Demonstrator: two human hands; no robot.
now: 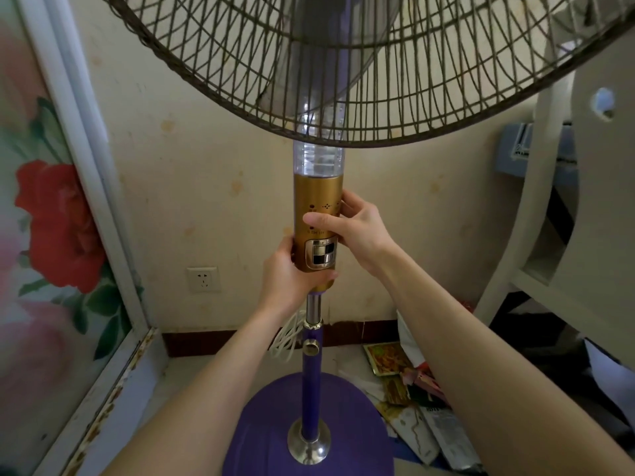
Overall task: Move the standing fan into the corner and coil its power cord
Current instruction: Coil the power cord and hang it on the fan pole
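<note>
Standing fan (318,218) upright on the floor, close to the wall, its round purple base (275,424) near the corner formed by the wall and a flower-painted panel (51,218) at left. Gold control column gripped by both hands: left hand (292,273) wrapped around the lower end, just under the button block; right hand (354,231) closed on the column's right side, thumb laid across the front. Wire grille (360,63) fills the top of view. Power cord (287,334), white, hangs in loose loops beside the pole just below the left wrist, near the height knob (311,347). Wall socket (203,279) left of the pole, nothing plugged in. Scattered papers and packets (405,383) on the floor right of the base, under a cream furniture frame (536,235).
</note>
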